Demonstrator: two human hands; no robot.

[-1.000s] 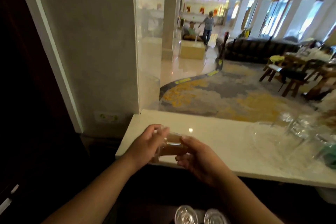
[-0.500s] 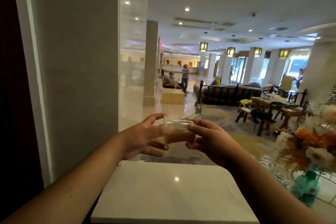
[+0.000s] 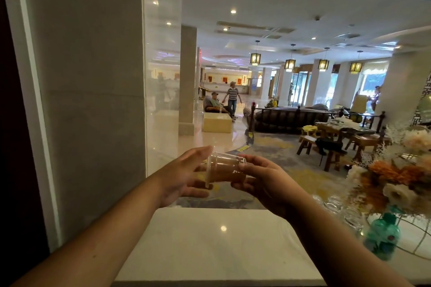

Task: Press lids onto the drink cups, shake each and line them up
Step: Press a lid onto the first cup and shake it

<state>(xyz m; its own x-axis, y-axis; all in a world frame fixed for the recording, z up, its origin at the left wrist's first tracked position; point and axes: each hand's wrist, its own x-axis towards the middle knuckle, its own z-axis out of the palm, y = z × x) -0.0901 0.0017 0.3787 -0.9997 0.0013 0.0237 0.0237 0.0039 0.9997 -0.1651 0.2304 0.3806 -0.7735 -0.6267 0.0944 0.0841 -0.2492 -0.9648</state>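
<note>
One smooth white stone counter (image 3: 217,247) fills the lower centre. Above it, mid-frame, one clear plastic cup (image 3: 225,168) of brown drink lies sideways, lid against the left hand (image 3: 184,176), base clasped by the right hand (image 3: 261,178). Dried flowers (image 3: 394,177) at right.

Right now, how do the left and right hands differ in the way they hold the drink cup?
The left hand covers the lidded, wider end of the drink cup with an open, spread palm; the right hand pinches the narrower base with curled fingers. The left thumb points up past the lid; the right thumb lies along the cup's side. Both hold the cup on its side, above the white counter.
</note>
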